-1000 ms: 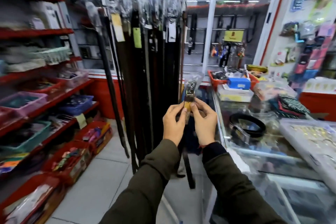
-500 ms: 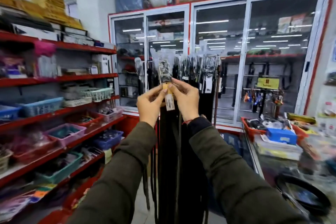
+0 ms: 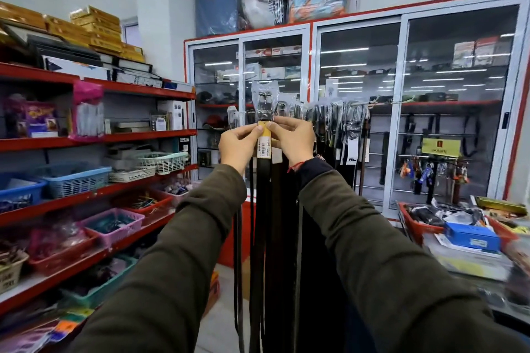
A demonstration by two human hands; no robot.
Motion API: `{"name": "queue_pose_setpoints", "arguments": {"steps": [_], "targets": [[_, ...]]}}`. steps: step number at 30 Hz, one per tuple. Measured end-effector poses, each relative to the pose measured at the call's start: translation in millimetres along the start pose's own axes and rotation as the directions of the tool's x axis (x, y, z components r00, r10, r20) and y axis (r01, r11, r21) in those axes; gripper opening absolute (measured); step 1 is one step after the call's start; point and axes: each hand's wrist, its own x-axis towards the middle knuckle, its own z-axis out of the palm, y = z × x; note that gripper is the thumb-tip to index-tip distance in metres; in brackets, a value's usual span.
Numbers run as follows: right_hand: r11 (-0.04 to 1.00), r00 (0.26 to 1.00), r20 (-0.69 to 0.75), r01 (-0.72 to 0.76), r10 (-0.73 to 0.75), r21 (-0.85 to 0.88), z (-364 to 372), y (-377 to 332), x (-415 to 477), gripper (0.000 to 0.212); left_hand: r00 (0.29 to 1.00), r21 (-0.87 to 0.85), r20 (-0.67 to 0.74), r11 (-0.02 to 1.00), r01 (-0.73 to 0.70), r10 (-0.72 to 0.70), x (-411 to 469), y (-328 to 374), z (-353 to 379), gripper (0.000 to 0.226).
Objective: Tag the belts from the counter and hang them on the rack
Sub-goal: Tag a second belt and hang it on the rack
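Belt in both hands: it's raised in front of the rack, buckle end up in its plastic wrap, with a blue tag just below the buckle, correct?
Not quite: the head view shows the tag is yellow, not blue. The rest holds: left hand and right hand hold the belt before the rack, wrapped buckle up.

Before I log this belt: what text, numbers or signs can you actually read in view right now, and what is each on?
"CRYSTAL": small dark box at the end of the middle red shelf; its second line is too small.
Yellow tag on the belt held by the left hand and right hand: print too blurred.
Yellow sign in the glass cabinet: unreadable.
White hang tag on the rack belts: unreadable.
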Motion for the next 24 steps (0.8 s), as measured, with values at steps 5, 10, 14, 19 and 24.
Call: {"name": "queue_pose_setpoints", "arguments": {"steps": [5, 10, 14, 19, 24], "targets": [[0.996, 0.998, -0.06, 0.018, -0.023, -0.087, 0, 6, 14, 0.031, 1.0, -0.002, -0.023, 1.0, 0.008, -0.008, 11, -4, 9, 0.031], [0.991, 0.994, -0.091, 0.057, -0.068, -0.121, 5, 10, 22, 0.031, 0.997, -0.045, -0.066, 0.999, -0.029, 0.026, 17, -10, 10, 0.03], [0.991, 0.989, -0.115, 0.079, -0.091, -0.108, 7, 23, 27, 0.031, 0.994, -0.064, -0.104, 0.997, -0.049, 0.042, 20, -20, 10, 0.025], [0.995, 0.996, -0.091, 0.007, -0.016, -0.098, 2, 38, 37, 0.03, 0.998, -0.063, -0.014, 0.996, 0.067, -0.068, 27, -32, 13, 0.027], [0.894, 0.976, -0.049, 0.173, -0.212, -0.413, -8, 45, 21, 0.033, 0.992, 0.212, 0.029, 0.969, -0.123, 0.12, 15, -41, 22, 0.037]]}}
